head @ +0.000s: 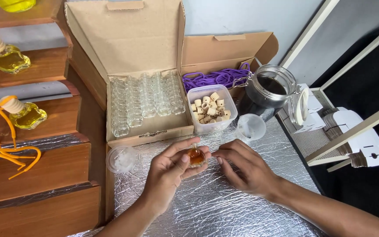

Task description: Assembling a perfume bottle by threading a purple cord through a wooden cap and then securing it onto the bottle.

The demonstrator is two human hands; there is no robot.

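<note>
So the left hand (172, 169) is pinching a tiny glass bottle (196, 157) full of amber liquid, thumb and fingers wrapped around it, held just above the crinkly silver foil surface (216, 206). The right hand (244, 166) sits right beside it with its fingertips at the bottle's side, fingers loosely curled, not gripping anything as far as I can see.

Just behind the hands there's an open cardboard box (145, 87) packed with rows of empty clear bottles (148, 98). Next to it is a clear plastic tub (209, 107) of little wooden caps, then a second box holding purple cords (218, 78). A glass clip-top jar (270, 85) with dark liquid stands open to the right, with a small plastic cup (250, 127) in front of it. Another small clear cup (121, 159) sits left of the left hand. On the wooden shelves (44, 66) at left are finished bottles of yellow liquid (9, 59) with orange cords.
</note>
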